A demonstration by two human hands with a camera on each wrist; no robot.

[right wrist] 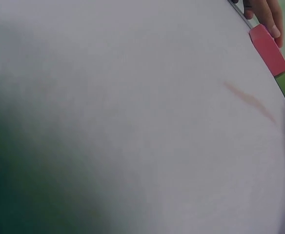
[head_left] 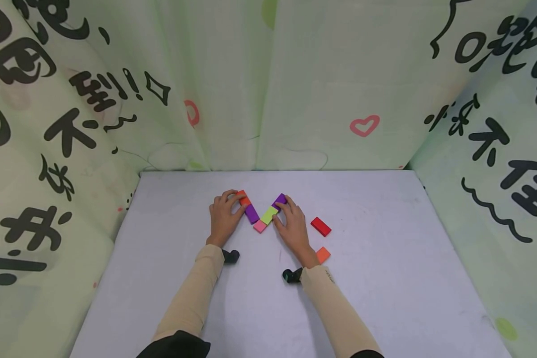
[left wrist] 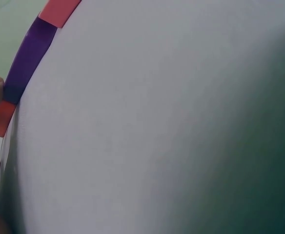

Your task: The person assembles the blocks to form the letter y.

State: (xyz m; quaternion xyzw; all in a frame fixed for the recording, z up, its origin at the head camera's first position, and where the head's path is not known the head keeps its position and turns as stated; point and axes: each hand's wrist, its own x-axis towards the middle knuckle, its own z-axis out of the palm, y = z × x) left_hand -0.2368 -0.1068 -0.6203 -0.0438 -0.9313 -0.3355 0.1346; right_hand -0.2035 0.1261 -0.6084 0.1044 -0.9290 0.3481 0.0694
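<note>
Small coloured blocks form a V on the white table. In the head view its left arm has an orange-red block (head_left: pixel 244 200) at the top and a purple block (head_left: pixel 252 214) below. A pink block (head_left: pixel 260 226) lies at the bottom; a lime-green block (head_left: pixel 269 215) and another purple block (head_left: pixel 279 200) make up the right arm. My left hand (head_left: pixel 224 216) pinches the orange-red block between thumb and fingertips. With bent fingers my right hand (head_left: pixel 292 226) holds the upper right purple block, its thumb beside the green one. My right fingers are hidden in the right wrist view.
Right of my right hand lies a loose red block (head_left: pixel 320 226). An orange block (head_left: pixel 323 255) sits close by my right wrist, partly covered by it. Patterned curtains (head_left: pixel 313 99) enclose the white table (head_left: pixel 385 298) at the back and sides.
</note>
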